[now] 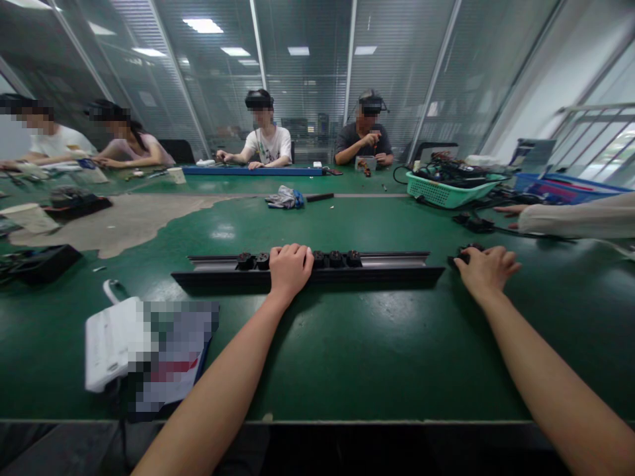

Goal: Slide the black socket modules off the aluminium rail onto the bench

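Across the green table (367, 357) in front of me lies a long black channel-shaped rail (397, 274). Several round black socket-like pieces (335, 258) sit in a row inside it. My left hand (292, 268) is closed over the rail's middle, fingers curled over the far side and hiding part of the row. Just past the rail's right end, my right hand (489, 271) has its thumb and fingers closed around a small black part (469, 250). Most of that part is covered by the hand, so its kind is unclear.
A white box-shaped device (114, 344) with a cable lies near left. Black parts (44, 263) lie farther left. A green basket (449, 192) of cables stands at back right, with another person's hand (513, 210) near it. Several people sit across the table.
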A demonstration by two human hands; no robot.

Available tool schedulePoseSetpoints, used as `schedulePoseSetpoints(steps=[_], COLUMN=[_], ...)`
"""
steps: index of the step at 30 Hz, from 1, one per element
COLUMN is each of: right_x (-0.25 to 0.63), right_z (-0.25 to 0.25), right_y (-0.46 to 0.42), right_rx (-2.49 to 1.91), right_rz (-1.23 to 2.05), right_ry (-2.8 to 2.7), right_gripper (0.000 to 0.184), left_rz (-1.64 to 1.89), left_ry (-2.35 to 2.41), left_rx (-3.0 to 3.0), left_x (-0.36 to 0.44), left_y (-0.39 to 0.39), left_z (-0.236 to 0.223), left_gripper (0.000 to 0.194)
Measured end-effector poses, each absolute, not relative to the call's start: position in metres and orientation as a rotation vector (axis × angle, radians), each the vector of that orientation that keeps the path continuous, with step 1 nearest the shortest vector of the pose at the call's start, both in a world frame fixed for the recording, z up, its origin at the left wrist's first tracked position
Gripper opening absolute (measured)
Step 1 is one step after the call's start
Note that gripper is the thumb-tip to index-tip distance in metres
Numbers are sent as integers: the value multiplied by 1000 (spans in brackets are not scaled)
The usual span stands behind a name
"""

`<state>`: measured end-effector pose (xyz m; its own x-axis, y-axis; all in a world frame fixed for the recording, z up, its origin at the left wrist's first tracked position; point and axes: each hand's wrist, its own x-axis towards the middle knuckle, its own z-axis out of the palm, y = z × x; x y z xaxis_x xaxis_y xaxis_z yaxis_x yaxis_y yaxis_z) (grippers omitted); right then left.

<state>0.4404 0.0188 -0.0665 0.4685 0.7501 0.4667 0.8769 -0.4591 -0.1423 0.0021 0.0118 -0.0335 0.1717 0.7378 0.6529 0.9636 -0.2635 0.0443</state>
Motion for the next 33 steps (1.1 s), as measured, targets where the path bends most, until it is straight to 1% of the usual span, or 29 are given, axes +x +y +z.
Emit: schedulePoseSetpoints(steps=[5, 8, 12, 17, 21, 24, 27, 31, 33], right_x=[448, 447, 428, 369, 312, 275, 246, 222, 214], right_z=[-73, -74, -63, -40, -34, -34, -33, -34, -36], right_y=[20, 19, 14, 1, -11, -13, -3, 13, 17], right_rx=[-2389, -2365, -2212, -1869, -1528, -1386, -1373, -1442, -1502], right_rz=[-422, -392, -489, -608, -468, -355, -246, -126, -125], right_ry=[-1284, -1275, -1361, -1771, -2114, -2277, -2287, -2163, -2046], right_gripper=[38, 45, 54, 47, 45, 48, 46, 29, 24], left_rz=[-805, -811, -820, -840, -838, -839, -842, -850, -848], left_ry=[-1598, -1594, -1583, -1581, -1566, -1561, -1560, -1561, -1566], left_rx=[-2060, -2066, -2071, -2059, -2067, -2061, -2058, -2076, -2074], left_x=[2, 2, 1, 1, 1, 0, 0, -1, -1], left_y=[12, 12, 13, 13, 14, 14, 15, 15, 15], left_z=[-34, -34, -35, -35, -35, -35, -36, -37, -37], left_gripper=[37, 37, 38, 38, 38, 38, 38, 38, 38])
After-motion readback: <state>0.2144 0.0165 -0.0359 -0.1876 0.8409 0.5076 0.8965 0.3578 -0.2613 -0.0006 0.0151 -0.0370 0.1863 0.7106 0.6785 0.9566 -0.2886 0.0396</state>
